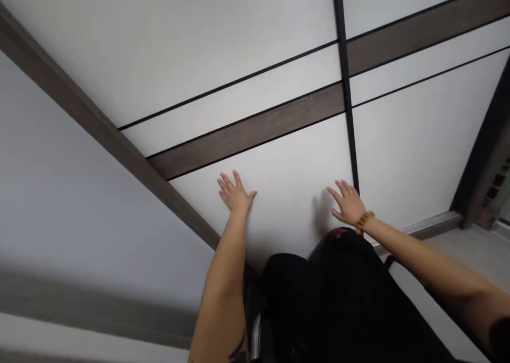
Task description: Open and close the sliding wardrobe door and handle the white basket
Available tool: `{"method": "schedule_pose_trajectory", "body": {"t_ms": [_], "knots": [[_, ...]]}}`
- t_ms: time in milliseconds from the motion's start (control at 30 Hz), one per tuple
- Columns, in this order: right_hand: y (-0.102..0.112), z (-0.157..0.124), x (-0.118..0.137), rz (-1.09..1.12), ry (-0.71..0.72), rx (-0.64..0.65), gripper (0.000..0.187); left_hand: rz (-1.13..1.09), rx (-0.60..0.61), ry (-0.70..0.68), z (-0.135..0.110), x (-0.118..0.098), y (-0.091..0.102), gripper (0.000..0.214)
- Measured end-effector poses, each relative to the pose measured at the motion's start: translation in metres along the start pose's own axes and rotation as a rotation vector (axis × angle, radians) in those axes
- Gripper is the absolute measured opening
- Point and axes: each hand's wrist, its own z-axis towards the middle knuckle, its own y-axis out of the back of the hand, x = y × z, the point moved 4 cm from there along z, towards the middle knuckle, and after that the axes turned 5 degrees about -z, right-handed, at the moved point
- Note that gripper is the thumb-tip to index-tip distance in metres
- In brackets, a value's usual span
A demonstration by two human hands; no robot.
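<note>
A white sliding wardrobe door (287, 166) with a brown wood-look band (255, 129) and thin dark strips stands in front of me. My left hand (236, 194) is spread against the white lower panel, just below the band, and holds nothing. Close to the dark upright edge strip (346, 60) of the same door is my right hand (348, 203), fingers stretched out and nothing in them. It casts a shadow on the panel; whether it touches the surface I cannot tell. A beaded bracelet (364, 222) circles my right wrist.
A second white door panel (418, 140) continues on the right, with its bottom track (434, 225) at the floor. On the left run a brown frame (99, 116) and a plain wall (79, 193). My knees in black trousers (350, 288) are close to the door.
</note>
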Motion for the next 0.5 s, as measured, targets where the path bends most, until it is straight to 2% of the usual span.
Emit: {"method": "schedule_pose_trajectory", "body": {"t_ms": [67, 133, 233, 333, 500], "knots": [[0.031, 0.056, 0.025, 0.017, 0.044, -0.082, 0.087, 0.011, -0.007, 0.003, -0.001, 0.0, -0.002, 0.121], [0.053, 0.104, 0.052, 0.014, 0.081, -0.114, 0.1, 0.025, -0.015, 0.002, -0.001, 0.0, -0.005, 0.117], [0.068, 0.152, 0.089, -0.015, 0.125, -0.129, 0.12, 0.044, -0.019, 0.0, -0.002, -0.002, -0.011, 0.116], [0.063, 0.171, 0.106, -0.042, 0.105, -0.077, 0.132, 0.047, -0.028, -0.013, -0.003, -0.004, -0.014, 0.117], [0.054, 0.173, 0.099, -0.09, 0.074, -0.032, 0.131, 0.033, -0.035, -0.08, -0.004, -0.002, -0.01, 0.107]]}}
